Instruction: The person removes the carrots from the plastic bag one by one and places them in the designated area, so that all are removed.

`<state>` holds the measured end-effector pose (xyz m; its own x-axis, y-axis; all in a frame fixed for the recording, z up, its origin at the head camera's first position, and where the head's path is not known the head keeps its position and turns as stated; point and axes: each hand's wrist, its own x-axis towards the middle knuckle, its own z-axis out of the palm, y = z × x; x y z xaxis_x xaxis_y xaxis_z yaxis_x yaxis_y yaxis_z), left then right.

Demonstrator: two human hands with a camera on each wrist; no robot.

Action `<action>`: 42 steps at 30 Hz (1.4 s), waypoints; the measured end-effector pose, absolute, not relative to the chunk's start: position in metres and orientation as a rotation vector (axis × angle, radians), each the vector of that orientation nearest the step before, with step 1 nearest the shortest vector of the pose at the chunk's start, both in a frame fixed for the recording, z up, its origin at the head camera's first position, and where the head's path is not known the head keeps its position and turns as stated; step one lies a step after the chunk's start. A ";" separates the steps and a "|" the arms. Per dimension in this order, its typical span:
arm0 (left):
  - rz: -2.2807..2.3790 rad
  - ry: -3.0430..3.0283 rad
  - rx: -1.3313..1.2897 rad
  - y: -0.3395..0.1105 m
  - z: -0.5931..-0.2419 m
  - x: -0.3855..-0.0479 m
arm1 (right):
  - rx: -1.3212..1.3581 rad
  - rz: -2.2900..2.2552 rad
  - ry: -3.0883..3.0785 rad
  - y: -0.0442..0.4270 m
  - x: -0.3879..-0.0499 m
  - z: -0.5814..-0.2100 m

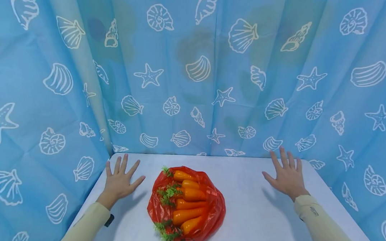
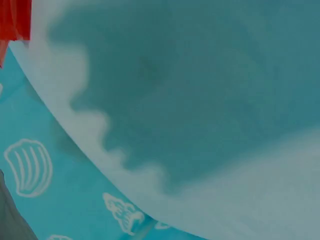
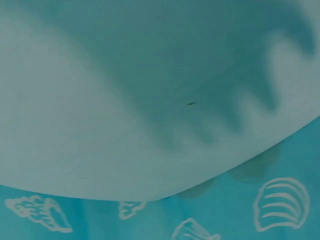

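Several orange carrots [image 1: 187, 204] with green leafy tops lie side by side on a crumpled red plastic bag [image 1: 218, 205] in the head view. Left of the bag, my left hand [image 1: 119, 183] is spread with straight fingers and holds nothing. My right hand [image 1: 287, 177], fingers also spread, is well to the right of the bag, holding nothing. Each hand casts a shadow on the table. In the left wrist view only a corner of the red bag [image 2: 15, 20] shows at the top left. Neither wrist view shows fingers, just hand shadows.
The white table [image 1: 244, 190] has rounded far corners. A blue curtain [image 1: 185, 99] printed with white shells and starfish stands behind it and along both sides. A tiny dark speck [image 3: 190, 104] lies on the table in the right wrist view.
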<state>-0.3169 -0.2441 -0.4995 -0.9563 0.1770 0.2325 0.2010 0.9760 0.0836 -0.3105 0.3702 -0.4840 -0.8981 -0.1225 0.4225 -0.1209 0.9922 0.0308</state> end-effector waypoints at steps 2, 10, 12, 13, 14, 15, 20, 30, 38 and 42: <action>-0.161 -2.884 -0.328 -0.240 -0.499 -0.315 | 0.204 0.010 -2.682 0.362 -0.313 -0.482; -0.273 -2.894 -0.677 -0.218 -0.502 -0.308 | 0.327 0.057 -2.620 0.324 -0.323 -0.477; -0.349 -2.950 -0.749 -0.211 -0.503 -0.307 | 0.342 0.069 -2.602 0.318 -0.323 -0.475; -0.391 -2.986 -0.775 -0.208 -0.504 -0.306 | 0.343 0.071 -2.604 0.314 -0.324 -0.474; -0.442 -3.023 -0.793 -0.205 -0.504 -0.305 | 0.346 0.072 -2.605 0.311 -0.325 -0.473; -0.487 -3.057 -0.805 -0.203 -0.505 -0.305 | 0.348 0.075 -2.611 0.307 -0.325 -0.471; -0.595 -3.213 -0.740 -0.201 -0.510 -0.302 | 0.392 0.126 -2.624 0.286 -0.326 -0.461; -0.565 -3.317 -0.581 -0.194 -0.521 -0.310 | 0.475 0.206 -2.629 0.251 -0.324 -0.447; -0.427 -3.354 -0.575 -0.186 -0.531 -0.311 | 0.613 0.247 -2.619 0.220 -0.315 -0.433; -0.421 -3.373 -0.533 -0.186 -0.533 -0.312 | 0.750 0.263 -2.588 0.196 -0.307 -0.424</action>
